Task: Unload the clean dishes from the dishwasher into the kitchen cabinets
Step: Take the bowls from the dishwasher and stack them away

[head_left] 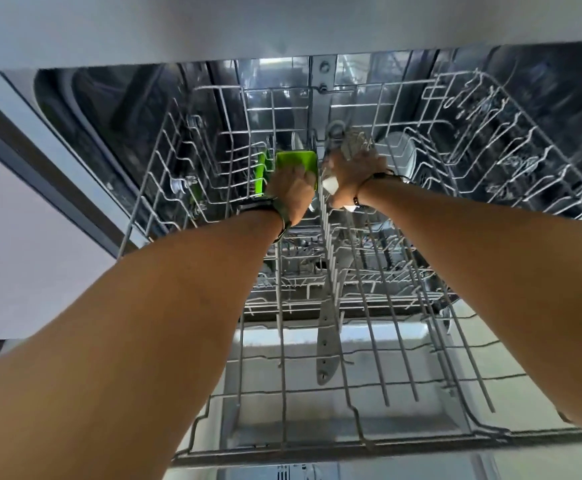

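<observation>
Deep at the back of the upper rack (379,341), both hands are on stuff. Left hand (291,197) has its grip wrapped on a bright green square container (294,162), fingers curled over the near edge, so that's def held. It's lime green plastic w/ rounded corners and a slightly darker rim, looks like it's sitting tipped toward the camera between the wire tines. Another green piece (260,174) stands on edge just beside it on the left, same color, can't tell if it's a lid or a 2nd container.

Right hand (353,173) is right next to the left one, grip closed around a clear glass (350,142) — see-through w/ some texture or glare on it, pretty blurry tbh, sticks up past the knuckles. Something small and white (331,185) shows under the palm, can't tell what it is. Both wrists have dark bands on them.

Further out: a pale bowl or cup (398,150) sits just right of the right hand, still in the rack. The rack is grey wire, pulled out over the open dishwasher door (404,368), and a grey spray arm (329,327) shows thru the wires underneath. Lower rack (317,271) is visible below w/ more tines. White tabletop edge (282,26) runs across the top of the view.
</observation>
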{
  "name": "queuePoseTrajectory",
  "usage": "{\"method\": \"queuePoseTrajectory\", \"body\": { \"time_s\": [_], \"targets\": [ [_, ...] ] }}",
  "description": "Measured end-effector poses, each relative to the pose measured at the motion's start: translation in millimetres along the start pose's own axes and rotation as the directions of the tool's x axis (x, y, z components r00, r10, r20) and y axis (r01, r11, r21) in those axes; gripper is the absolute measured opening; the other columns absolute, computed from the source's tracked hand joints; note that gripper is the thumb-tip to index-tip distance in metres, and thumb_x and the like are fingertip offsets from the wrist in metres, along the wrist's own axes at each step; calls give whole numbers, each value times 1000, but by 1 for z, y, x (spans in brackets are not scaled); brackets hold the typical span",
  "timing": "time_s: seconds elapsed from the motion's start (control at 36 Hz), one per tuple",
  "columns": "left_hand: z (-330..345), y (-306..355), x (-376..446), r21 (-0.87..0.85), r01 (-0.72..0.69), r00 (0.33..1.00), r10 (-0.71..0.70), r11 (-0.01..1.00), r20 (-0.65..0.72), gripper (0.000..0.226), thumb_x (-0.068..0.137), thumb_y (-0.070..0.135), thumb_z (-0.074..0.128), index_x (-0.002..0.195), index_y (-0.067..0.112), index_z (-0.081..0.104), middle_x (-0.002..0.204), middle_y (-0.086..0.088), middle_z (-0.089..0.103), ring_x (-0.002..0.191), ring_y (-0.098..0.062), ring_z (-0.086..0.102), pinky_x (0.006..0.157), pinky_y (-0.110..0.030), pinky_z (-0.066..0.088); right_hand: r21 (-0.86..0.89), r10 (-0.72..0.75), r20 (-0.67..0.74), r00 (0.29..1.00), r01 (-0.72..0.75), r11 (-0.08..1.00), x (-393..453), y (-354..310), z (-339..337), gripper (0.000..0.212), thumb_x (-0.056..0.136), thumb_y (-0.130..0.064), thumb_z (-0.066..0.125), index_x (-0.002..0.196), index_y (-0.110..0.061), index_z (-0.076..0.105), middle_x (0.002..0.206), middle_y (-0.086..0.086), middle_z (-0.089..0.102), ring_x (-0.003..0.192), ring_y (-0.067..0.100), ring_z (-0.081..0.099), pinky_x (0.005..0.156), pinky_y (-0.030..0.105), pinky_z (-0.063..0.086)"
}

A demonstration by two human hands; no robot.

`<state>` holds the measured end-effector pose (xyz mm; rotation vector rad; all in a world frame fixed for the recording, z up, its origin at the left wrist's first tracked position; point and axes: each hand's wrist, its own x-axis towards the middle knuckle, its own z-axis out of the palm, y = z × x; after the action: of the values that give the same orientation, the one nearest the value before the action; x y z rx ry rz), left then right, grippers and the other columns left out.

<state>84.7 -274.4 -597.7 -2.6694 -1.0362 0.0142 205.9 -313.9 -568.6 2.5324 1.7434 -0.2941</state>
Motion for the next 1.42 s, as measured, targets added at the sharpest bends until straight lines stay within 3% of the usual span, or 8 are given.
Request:
{"method": "queuePoseTrajectory", "body": {
  "time_s": [0.42,0.58,0.67,0.72,0.81,0.86,1.0,1.42],
  "targets": [
    [-23,-9,26,104,-101,991,90,989,104,24,95,-1,40,104,-4,62,102,-17,64,99,-30,62,83,-35,53,120,-143,-276,951,181,976,-45,22,17,70,72,-27,73,133,-21,40,124,18,39,112,31,44,94,37,43],
    [-23,-29,18,-307,41,994,-69,951,-80,33,91,-7,41,124,-4,46,108,-22,63,96,-34,62,78,-34,50,74,-199,-283,938,228,971,-55,17,-2,57,76,-27,71,126,-10,49,130,19,36,118,33,37,99,37,39],
    [-32,-29,11,-619,293,909,-413,728,-55,31,91,0,41,120,-2,50,105,-21,64,97,-33,62,78,-38,51,90,-190,-272,943,221,971,-61,13,-11,64,77,-27,70,132,-13,42,130,17,37,118,34,38,96,37,38],
    [-38,-26,3,-899,321,791,-607,298,81,23,88,7,40,97,4,61,86,-15,66,83,-27,63,60,-33,53,115,-179,-267,947,216,970,-68,12,-19,63,76,-30,69,133,-18,42,130,16,40,119,32,37,99,35,35],
    [-53,-19,-16,-824,225,707,-495,-521,506,19,96,12,41,100,5,58,83,-8,63,64,-19,61,39,-17,46,136,-182,-228,956,217,967,-85,12,-37,66,76,-32,69,135,-20,43,130,17,43,121,31,37,101,35,34],
    [-64,-19,-33,-653,273,701,-319,-706,638,28,100,20,36,118,9,54,96,-8,65,61,-16,66,45,-23,52,130,-218,-187,958,245,961,-99,11,-50,67,75,-30,71,136,-19,43,127,18,47,120,30,40,100,33,35],
    [-120,-17,-88,-507,270,778,-124,-819,616,21,98,13,37,89,11,56,75,-8,66,65,-19,64,56,-27,55,170,-289,-154,945,314,934,-146,10,-87,62,72,-30,74,129,-21,52,113,16,59,110,28,50,95,33,40],
    [-337,-15,-292,-470,160,864,-108,-868,492,37,93,-14,25,119,3,45,110,-20,51,93,-30,57,88,-49,39,409,-502,-43,864,474,780,-342,-28,-224,56,79,-15,68,130,-27,47,117,6,50,86,16,55,61,12,45]
  ]
}}
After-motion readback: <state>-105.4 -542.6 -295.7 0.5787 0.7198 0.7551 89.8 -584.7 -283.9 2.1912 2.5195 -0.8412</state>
